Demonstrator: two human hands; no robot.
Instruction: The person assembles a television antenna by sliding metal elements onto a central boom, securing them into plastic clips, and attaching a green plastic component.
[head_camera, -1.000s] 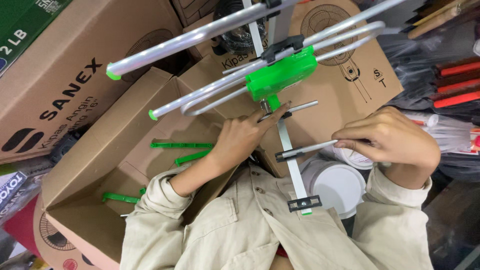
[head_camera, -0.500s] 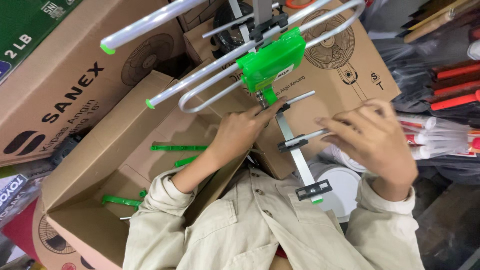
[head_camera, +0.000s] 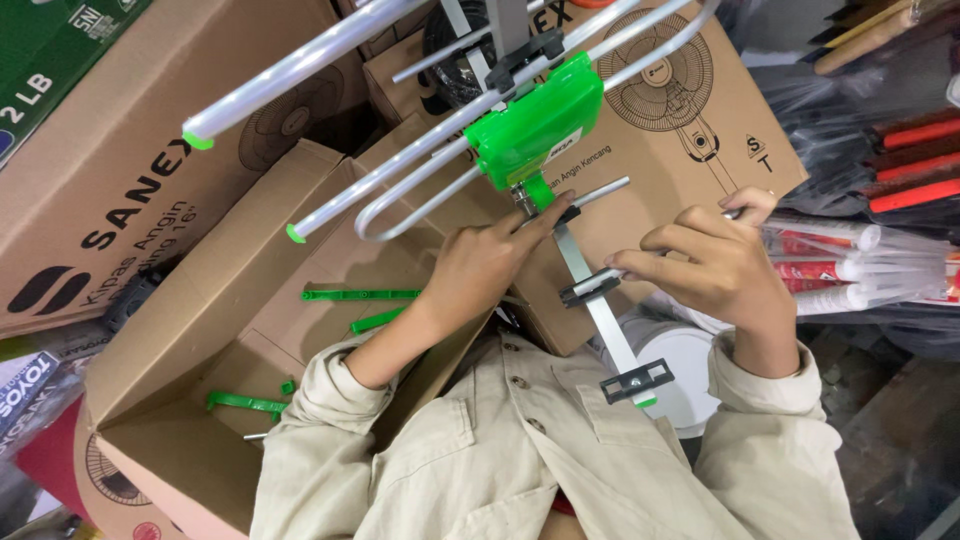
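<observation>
I hold an aluminium antenna with a green plastic housing (head_camera: 540, 125) and long silver rods (head_camera: 300, 65) above my chest. My left hand (head_camera: 480, 270) grips the flat boom just under the housing, with its index finger stretched up to the green stub there. My right hand (head_camera: 710, 270) is closed on a thin metal rod (head_camera: 600, 192) at a black clamp (head_camera: 590, 288) on the boom (head_camera: 610, 325). A second black clamp (head_camera: 636, 381) sits lower on the boom, near my beige shirt.
An open cardboard box (head_camera: 190, 330) at the left holds loose green plastic pieces (head_camera: 360, 294). Closed cartons with fan pictures (head_camera: 690, 110) stand behind. Wrapped tubes (head_camera: 860, 270) and red-handled items (head_camera: 920, 130) lie at the right, and a white round object (head_camera: 685, 360) sits below my right hand.
The antenna has risen and come closer to the camera. My right hand slid left along the thin rod to the clamp. My left index finger now reaches up to the housing.
</observation>
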